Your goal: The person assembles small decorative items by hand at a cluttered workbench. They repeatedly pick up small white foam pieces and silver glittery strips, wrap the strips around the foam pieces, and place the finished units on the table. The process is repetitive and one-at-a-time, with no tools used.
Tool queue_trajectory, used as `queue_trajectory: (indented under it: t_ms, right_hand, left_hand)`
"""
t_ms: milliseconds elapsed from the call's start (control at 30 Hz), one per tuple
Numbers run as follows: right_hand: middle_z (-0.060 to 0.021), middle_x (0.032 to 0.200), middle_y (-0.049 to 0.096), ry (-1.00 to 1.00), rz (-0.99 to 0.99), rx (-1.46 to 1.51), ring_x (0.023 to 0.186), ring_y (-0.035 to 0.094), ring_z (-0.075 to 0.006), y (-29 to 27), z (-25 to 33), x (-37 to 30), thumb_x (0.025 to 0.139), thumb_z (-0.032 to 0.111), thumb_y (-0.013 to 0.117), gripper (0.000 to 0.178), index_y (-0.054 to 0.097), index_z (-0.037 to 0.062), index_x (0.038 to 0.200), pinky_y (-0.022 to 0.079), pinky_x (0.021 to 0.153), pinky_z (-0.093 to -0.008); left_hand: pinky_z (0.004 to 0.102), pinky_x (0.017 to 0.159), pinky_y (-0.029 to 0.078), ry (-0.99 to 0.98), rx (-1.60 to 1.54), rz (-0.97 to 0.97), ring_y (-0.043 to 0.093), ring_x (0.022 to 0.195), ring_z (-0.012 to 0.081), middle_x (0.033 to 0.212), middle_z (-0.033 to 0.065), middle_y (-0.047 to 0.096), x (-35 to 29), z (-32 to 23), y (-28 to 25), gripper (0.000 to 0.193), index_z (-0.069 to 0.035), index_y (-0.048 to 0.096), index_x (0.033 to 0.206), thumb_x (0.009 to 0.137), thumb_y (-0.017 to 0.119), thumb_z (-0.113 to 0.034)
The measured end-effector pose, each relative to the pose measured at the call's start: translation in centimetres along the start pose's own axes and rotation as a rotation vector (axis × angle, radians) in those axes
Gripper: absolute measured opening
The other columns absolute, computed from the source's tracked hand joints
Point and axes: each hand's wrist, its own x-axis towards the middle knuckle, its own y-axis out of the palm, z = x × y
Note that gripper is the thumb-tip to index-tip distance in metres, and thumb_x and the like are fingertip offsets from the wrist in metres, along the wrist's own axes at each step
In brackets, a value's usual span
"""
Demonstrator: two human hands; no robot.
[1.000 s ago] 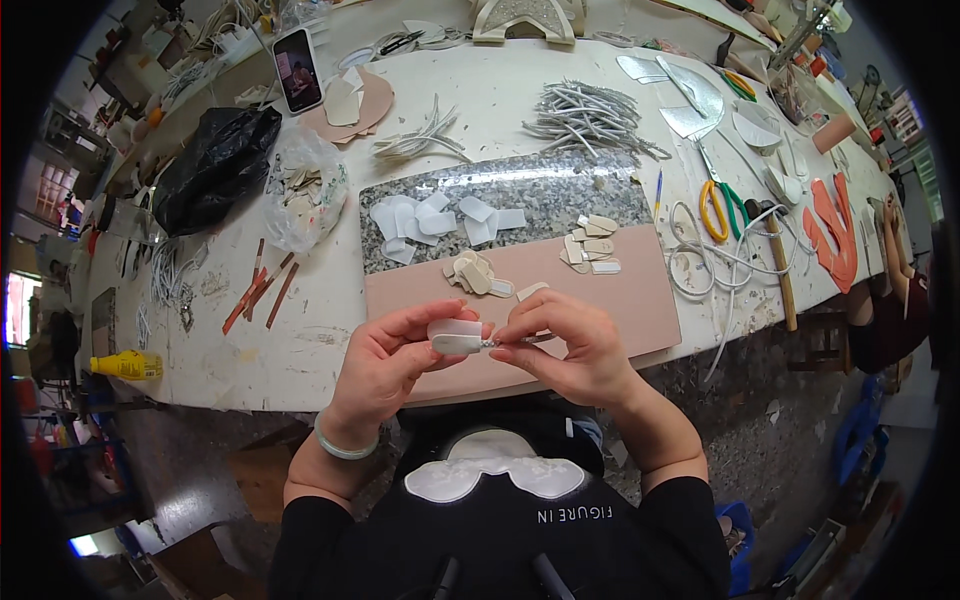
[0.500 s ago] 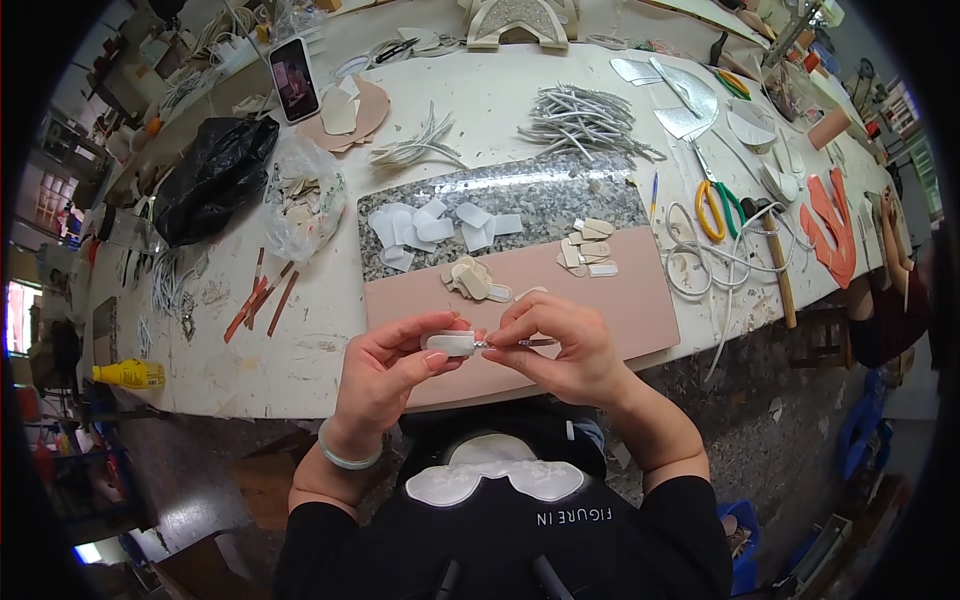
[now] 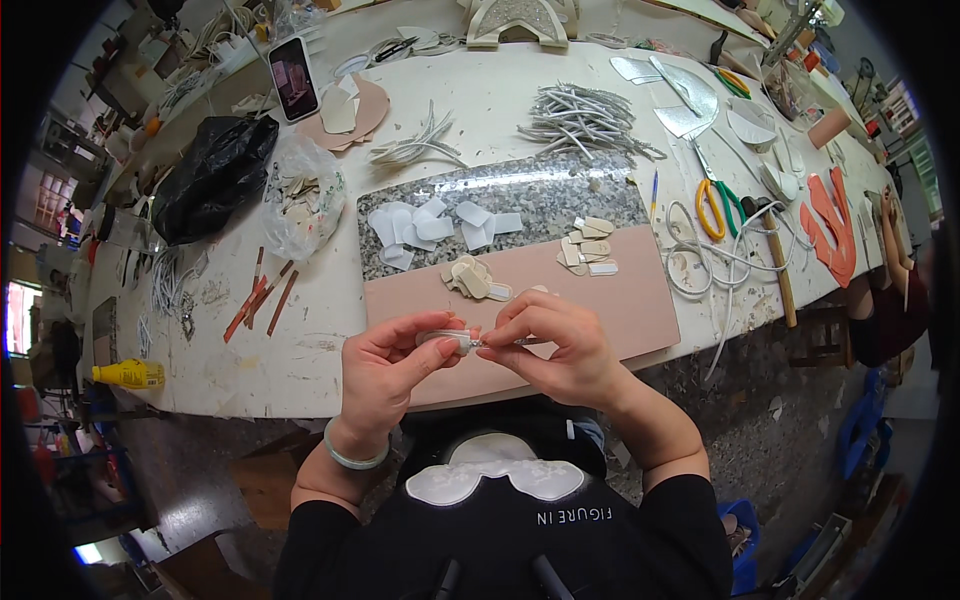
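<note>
Above the near part of a pink board (image 3: pixel 610 290), my left hand (image 3: pixel 380 368) pinches a small white round-ended tab (image 3: pixel 463 341) between thumb and fingers. The thumb lies across it and hides much of its face. My right hand (image 3: pixel 565 350) is closed at the tab's right end, thumb and fingertips pinching a thin silvery piece (image 3: pixel 480 343) that meets the tab there. Its full shape is hidden by my fingers. Just beyond my hands lie small beige tabs (image 3: pixel 470 277), with more beige tabs (image 3: pixel 590 245) to the right.
White tabs (image 3: pixel 430 229) lie on a speckled stone slab (image 3: pixel 590 190). Behind are silvery cords (image 3: pixel 575 118). Scissors (image 3: pixel 712 195), white cord (image 3: pixel 690 235) and a hammer (image 3: pixel 780 270) lie right; red-brown strips (image 3: pixel 262 300), plastic bags (image 3: pixel 215 180) and a yellow bottle (image 3: pixel 130 375) left.
My left thumb has moved up and right over the white tab, so less of the tab shows. My right hand remains at its right end, almost unmoved.
</note>
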Motion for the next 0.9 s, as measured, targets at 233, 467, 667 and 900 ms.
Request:
queue_trajectory:
  t_ms: [233,467,667,900]
  right_hand:
    - [-0.0075,0.083,0.064,0.005,0.007,-0.015,0.073,0.064,-0.0164,-0.1,-0.2,0.0,0.073,-0.002,0.077,0.015,0.067,0.0023,0.084,0.051,0.063,-0.0268]
    - [-0.0061,0.084,0.063,-0.011,0.012,-0.05,0.073,0.065,-0.0173,-0.4,-0.1,0.2,0.076,0.001,0.075,0.011,0.068,0.004,0.084,0.051,0.061,-0.028]
    - [-0.0071,0.085,0.062,-0.051,0.047,-0.096,0.071,0.064,-0.0208,-0.1,-0.5,0.9,0.077,0.003,0.074,0.011,0.067,0.0051,0.086,0.05,0.06,-0.0312]
    - [-0.0085,0.084,0.061,-0.152,0.242,-0.307,0.076,0.063,-0.0268,-0.2,-2.4,7.3,0.078,0.003,0.071,0.01,0.066,0.0055,0.087,0.05,0.064,-0.0338]
  left_hand:
    - [0.0294,0.08,0.057,0.066,0.048,-0.023,0.067,0.094,0.0206,0.105,0.0175,0.067,-0.1,0.6,0.2,0.027,0.008,0.06,0.114,0.087,0.062,0.006]
    - [0.0294,0.077,0.059,-0.076,0.045,0.008,0.068,0.09,0.0207,0.103,0.0175,0.067,0.6,-0.3,-0.1,0.032,0.006,0.059,0.117,0.086,0.065,0.004]
    - [0.0272,0.076,0.058,-0.048,0.08,0.004,0.068,0.087,0.0192,0.098,0.0158,0.069,0.8,-0.1,-0.8,0.027,0.007,0.062,0.113,0.087,0.066,0.001]
    - [0.0287,0.078,0.057,0.084,0.147,-0.053,0.066,0.098,0.0249,0.112,0.0172,0.065,3.1,-0.5,-3.4,0.045,0.006,0.052,0.128,0.088,0.067,-0.008]
